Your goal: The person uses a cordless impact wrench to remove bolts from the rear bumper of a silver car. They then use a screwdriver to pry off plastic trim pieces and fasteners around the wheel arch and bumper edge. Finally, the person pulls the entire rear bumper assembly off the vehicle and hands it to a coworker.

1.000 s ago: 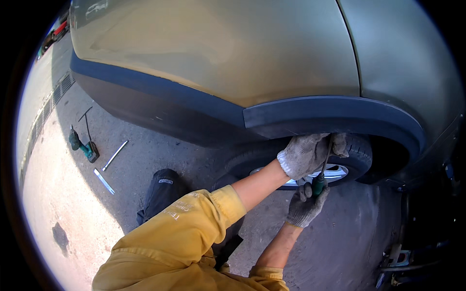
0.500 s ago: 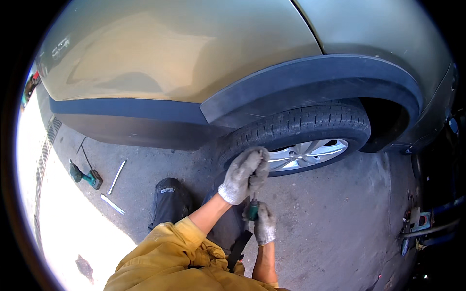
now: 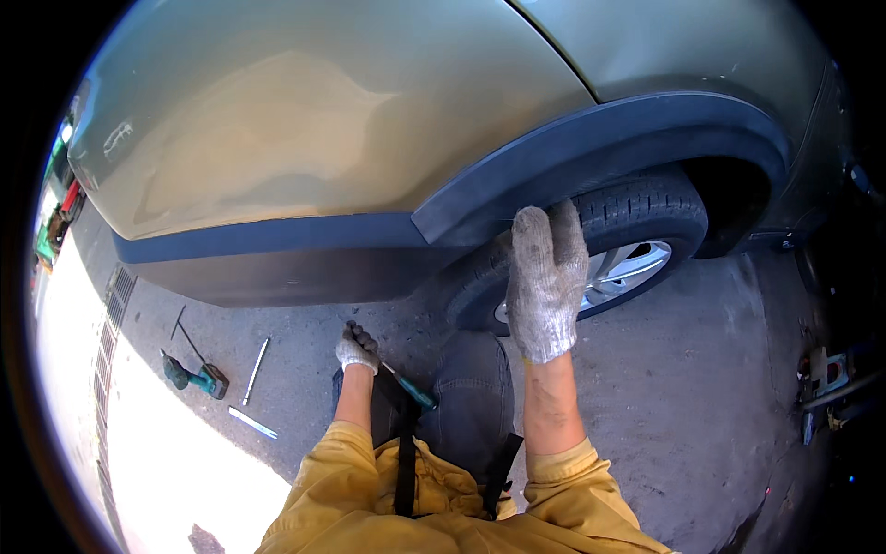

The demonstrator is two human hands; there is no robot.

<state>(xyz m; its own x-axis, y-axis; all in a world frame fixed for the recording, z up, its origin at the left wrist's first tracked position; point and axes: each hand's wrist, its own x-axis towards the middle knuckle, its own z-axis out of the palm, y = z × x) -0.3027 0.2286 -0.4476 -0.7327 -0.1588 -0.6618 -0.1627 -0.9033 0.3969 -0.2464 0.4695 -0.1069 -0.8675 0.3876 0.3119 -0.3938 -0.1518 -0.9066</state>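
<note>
My left hand (image 3: 358,349), in a light knitted work glove with grey fingers, is low in front of my knees. Its fingers are curled round the metal shaft end of a screwdriver (image 3: 420,395). The green handle points back to the right, over my thighs. My right hand (image 3: 548,286), gloved alike, is raised before the car tyre (image 3: 637,203), fingers stretched upward and a gap between them. It hides part of the tyre and of the silver wheel rim (image 3: 637,268). Whether its fingertips touch the tyre or the dark arch trim (image 3: 591,148) I cannot tell.
The tan car body (image 3: 305,120) spans the far side. On the concrete at left lie a green cordless power tool (image 3: 196,376), a metal rod (image 3: 257,371), a pale flat strip (image 3: 252,422) and a thin dark bar (image 3: 190,336). A floor grate (image 3: 109,323) lies beyond them.
My hands have come apart. The left has moved left and down with the screwdriver's shaft; the right has let go of the handle and risen toward the tyre.
</note>
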